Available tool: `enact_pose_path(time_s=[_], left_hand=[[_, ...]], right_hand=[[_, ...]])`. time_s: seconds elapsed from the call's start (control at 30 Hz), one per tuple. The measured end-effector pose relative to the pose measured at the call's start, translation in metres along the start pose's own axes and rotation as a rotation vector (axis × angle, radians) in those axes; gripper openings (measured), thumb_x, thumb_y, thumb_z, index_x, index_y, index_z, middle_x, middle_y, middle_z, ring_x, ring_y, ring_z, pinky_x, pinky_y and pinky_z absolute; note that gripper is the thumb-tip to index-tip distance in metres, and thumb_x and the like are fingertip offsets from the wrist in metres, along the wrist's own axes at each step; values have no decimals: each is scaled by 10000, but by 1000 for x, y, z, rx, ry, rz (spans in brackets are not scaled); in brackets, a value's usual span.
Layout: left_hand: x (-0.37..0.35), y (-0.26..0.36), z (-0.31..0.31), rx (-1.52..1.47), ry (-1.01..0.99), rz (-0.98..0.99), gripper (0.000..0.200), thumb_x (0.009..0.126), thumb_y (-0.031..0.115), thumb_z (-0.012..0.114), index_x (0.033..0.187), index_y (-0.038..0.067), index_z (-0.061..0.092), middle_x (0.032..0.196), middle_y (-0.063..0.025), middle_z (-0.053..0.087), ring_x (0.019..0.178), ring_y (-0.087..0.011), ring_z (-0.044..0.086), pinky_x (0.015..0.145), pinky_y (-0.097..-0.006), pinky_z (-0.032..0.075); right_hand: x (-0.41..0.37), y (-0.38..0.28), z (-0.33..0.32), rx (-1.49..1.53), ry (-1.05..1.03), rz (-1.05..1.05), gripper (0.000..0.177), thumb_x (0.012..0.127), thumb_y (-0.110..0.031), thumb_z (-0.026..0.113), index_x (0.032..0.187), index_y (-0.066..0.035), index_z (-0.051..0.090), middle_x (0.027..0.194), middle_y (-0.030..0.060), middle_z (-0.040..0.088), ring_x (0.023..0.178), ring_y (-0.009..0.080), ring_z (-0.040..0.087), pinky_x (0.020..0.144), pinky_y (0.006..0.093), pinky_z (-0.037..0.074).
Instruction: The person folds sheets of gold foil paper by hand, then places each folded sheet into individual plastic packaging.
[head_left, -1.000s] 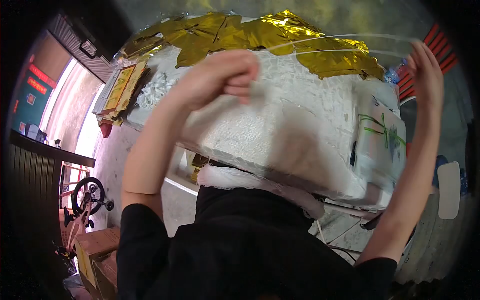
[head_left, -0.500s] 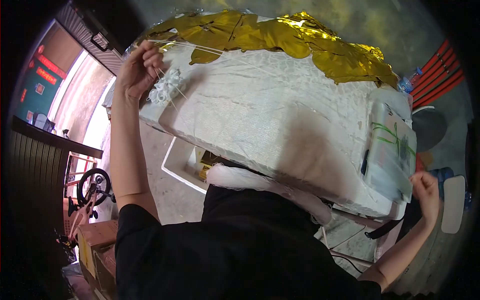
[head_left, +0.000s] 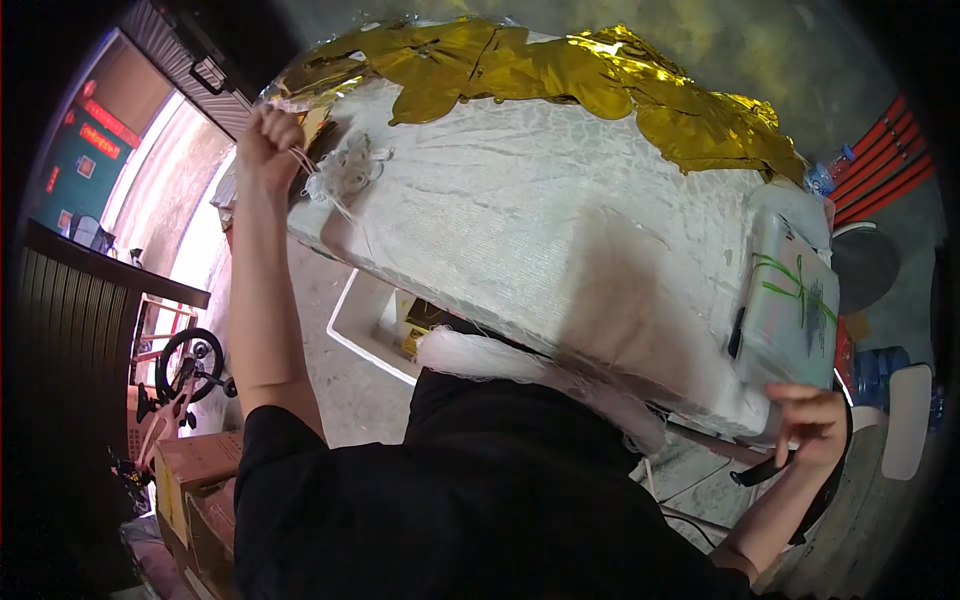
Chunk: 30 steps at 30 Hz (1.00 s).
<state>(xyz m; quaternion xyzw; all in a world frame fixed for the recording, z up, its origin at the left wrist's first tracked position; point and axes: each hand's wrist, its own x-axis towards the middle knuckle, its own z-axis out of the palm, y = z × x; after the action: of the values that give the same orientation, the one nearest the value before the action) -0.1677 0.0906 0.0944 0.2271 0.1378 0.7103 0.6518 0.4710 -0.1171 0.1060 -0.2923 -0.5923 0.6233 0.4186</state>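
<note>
At the table's left end, my left hand (head_left: 268, 150) is closed around thin white strings (head_left: 300, 158). The strings run down to a loose white bundle of looped string (head_left: 348, 168) lying on the table's corner, just right of the hand. My right hand (head_left: 812, 425) is at the near right corner with its fingers apart, holding nothing that I can see. Just beyond it lies a clear-wrapped flat package (head_left: 785, 315) tied with green ribbon (head_left: 800, 290). A black strap (head_left: 760, 472) hangs beside the right wrist.
Flattened gold foil balloons (head_left: 540, 75) line the far edge of the white-covered table (head_left: 480, 220). Fine white netting (head_left: 480, 355) lies across my waist. Under the table edge stands a white foam box (head_left: 365, 325). Cardboard boxes (head_left: 200, 465) and a bicycle (head_left: 185, 370) are at left.
My left hand has moved slightly down and left, and the strings that stretched rightward from it are now drawn in. The right hand has come down from the package, its fingers spreading.
</note>
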Motion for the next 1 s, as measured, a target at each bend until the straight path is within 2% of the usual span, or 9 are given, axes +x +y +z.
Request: enact_pose_path(time_s=[0.1, 0.23, 0.4, 0.47, 0.7, 0.77, 0.83, 0.97, 1.0], left_hand=[[-25, -78, 57, 626, 184, 26, 249, 926, 263, 412, 783, 111, 546, 559, 59, 305, 478, -68, 281, 414, -218, 220], [-62, -164, 88, 1124, -206, -258, 188, 915, 246, 430, 937, 120, 569, 587, 80, 324, 502, -39, 296, 442, -192, 208], [-88, -212, 108, 1175, -518, -375, 139, 916, 140, 427, 1035, 113, 495, 668, 69, 395, 587, -32, 345, 525, -176, 274], [-89, -222, 106, 1318, -673, -197, 149, 926, 155, 406, 1038, 81, 470, 629, 14, 417, 588, -78, 409, 571, -243, 360], [-93, -230, 108, 1420, -740, -187, 168, 931, 149, 408, 1078, 72, 435, 671, -83, 504, 642, -152, 485, 650, -291, 408], [-90, -233, 107, 1369, -581, -197, 136, 922, 144, 429, 1012, 55, 478, 699, -127, 545, 679, -225, 558, 664, -328, 430], [-88, -248, 94, 1388, -564, -83, 127, 914, 142, 445, 966, 42, 504, 700, -134, 551, 684, -250, 569, 650, -338, 435], [-99, -268, 99, 1600, -686, 25, 148, 889, 139, 495, 847, 11, 558, 714, -151, 565, 685, -280, 579, 619, -342, 448], [-102, -269, 103, 1593, -718, 12, 130, 881, 133, 506, 861, 16, 561, 734, -163, 569, 670, -289, 575, 623, -330, 453]], right_hand=[[31, -5, 15, -268, 37, 10, 270, 694, -60, 689, 941, 44, 657, 882, 214, 627, 509, 152, 591, 420, 224, 410], [105, 20, 66, -783, 42, 4, 126, 796, -76, 613, 883, 9, 648, 821, 50, 632, 693, 114, 594, 593, 232, 467], [173, 71, 80, -505, -2, 131, 202, 884, -176, 560, 1007, -22, 599, 773, 15, 613, 653, 67, 535, 591, 222, 444], [188, 82, 82, -437, -27, 150, 198, 884, -181, 561, 996, -22, 595, 762, 16, 610, 616, 61, 519, 562, 221, 433], [202, 110, 78, -122, -104, 198, 220, 860, -235, 590, 847, -16, 610, 702, 37, 602, 520, 59, 484, 475, 209, 386], [201, 109, 74, -32, -87, 158, 213, 860, -226, 588, 852, -15, 615, 689, 40, 603, 504, 60, 481, 462, 208, 381], [201, 98, 75, 371, 121, 186, 182, 855, -200, 590, 837, -26, 640, 677, 41, 616, 487, 59, 475, 454, 207, 383], [202, 96, 74, 335, 250, 173, 161, 878, -151, 555, 864, -17, 643, 757, 68, 651, 499, 56, 477, 442, 188, 366], [203, 106, 70, 91, 236, 92, 166, 883, -150, 547, 894, -15, 642, 803, 79, 658, 497, 59, 481, 439, 190, 371]])
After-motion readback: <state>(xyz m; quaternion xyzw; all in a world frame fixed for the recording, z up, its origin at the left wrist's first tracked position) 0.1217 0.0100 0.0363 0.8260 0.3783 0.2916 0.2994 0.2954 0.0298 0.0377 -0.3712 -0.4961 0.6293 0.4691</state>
